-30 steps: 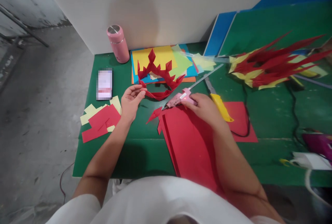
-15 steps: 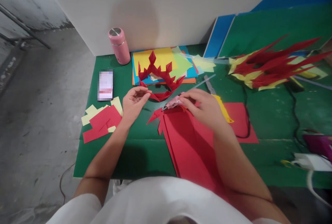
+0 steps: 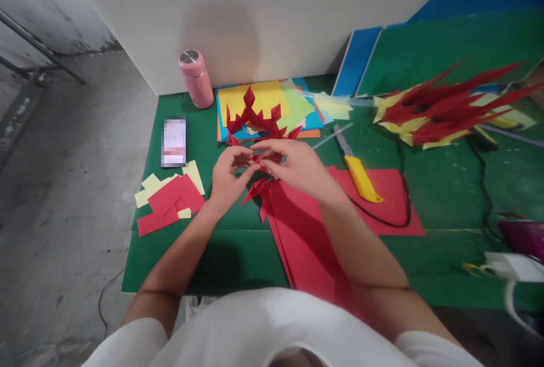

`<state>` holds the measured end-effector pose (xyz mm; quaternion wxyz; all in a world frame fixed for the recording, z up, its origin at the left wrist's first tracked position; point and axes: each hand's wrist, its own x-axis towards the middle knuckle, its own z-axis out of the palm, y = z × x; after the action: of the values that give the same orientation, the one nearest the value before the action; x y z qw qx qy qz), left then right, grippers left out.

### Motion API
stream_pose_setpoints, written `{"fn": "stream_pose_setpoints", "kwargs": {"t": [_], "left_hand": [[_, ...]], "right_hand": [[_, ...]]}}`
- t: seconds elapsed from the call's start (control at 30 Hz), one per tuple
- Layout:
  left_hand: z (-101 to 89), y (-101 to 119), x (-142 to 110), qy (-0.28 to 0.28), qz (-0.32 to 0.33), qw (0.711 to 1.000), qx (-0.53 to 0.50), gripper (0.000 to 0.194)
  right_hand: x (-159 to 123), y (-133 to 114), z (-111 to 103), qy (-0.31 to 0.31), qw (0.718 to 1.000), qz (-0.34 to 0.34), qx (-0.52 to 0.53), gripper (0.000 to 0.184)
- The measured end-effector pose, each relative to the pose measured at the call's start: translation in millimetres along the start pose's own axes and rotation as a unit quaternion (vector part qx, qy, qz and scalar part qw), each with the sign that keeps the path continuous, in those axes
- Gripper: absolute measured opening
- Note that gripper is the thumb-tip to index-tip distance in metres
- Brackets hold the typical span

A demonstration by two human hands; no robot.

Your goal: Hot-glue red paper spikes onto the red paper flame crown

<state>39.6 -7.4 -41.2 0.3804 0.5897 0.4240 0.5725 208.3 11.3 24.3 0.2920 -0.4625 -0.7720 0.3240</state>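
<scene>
A red folded-paper crown (image 3: 255, 115) with pointed spikes lies on the green table (image 3: 221, 254), partly on a stack of coloured sheets (image 3: 297, 103). My left hand (image 3: 227, 177) and my right hand (image 3: 297, 169) meet at the crown's near strip, and the fingertips of both pinch the red paper. Just under my hands lie large red sheets (image 3: 306, 231) with a pointed scrap at their left corner. The pink glue gun is not in sight; its black cord (image 3: 399, 208) runs out from under my right wrist.
A yellow utility knife (image 3: 357, 171) and a clear glue stick (image 3: 331, 135) lie right of my hands. A pink bottle (image 3: 196, 79) and a phone (image 3: 174, 141) stand at back left, with red and yellow scraps (image 3: 170, 200) nearer. A spiky red-yellow paper piece (image 3: 446, 106) lies far right.
My right hand has left the pink glue gun and moved left to the crown. My left hand has closed its fingers on the red strip, and both hands now pinch it together.
</scene>
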Motion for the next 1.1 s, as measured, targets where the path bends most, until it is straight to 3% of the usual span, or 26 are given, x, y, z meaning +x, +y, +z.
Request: {"fn": "stream_pose_setpoints", "kwargs": {"t": [0.13, 0.27, 0.4, 0.5, 0.73, 1.0, 1.1], "left_hand": [[0.2, -3.3, 1.4, 0.040, -0.048, 0.998, 0.012, 0.031], [-6.8, -13.1, 7.8, 0.066, -0.203, 0.977, 0.019, 0.029], [-11.1, -20.6, 12.3, 0.028, -0.363, 0.931, -0.027, 0.019], [-12.2, -18.7, 12.7, -0.021, -0.435, 0.897, -0.077, 0.011], [-13.0, -7.2, 14.8, -0.023, -0.472, 0.860, -0.190, 0.005], [-4.6, -5.0, 11.0, 0.031, -0.455, 0.852, -0.256, 0.038], [-3.4, -4.3, 11.1, 0.035, -0.445, 0.851, -0.276, 0.036]], "right_hand": [[-0.4, 3.0, -1.2, 0.018, 0.997, 0.070, 0.015, 0.021], [1.4, 7.8, 0.6, 0.010, 0.993, 0.119, 0.026, 0.013], [3.8, 14.7, 3.9, 0.008, 0.988, 0.134, 0.070, 0.009], [4.8, 19.9, 5.3, -0.002, 0.983, 0.144, 0.112, 0.008], [3.4, 20.8, 1.5, -0.011, 0.980, 0.176, 0.089, 0.005], [5.5, 25.1, 0.4, -0.059, 0.966, 0.207, 0.141, 0.006], [6.0, 25.5, -2.7, -0.058, 0.956, 0.217, 0.188, 0.006]]}}
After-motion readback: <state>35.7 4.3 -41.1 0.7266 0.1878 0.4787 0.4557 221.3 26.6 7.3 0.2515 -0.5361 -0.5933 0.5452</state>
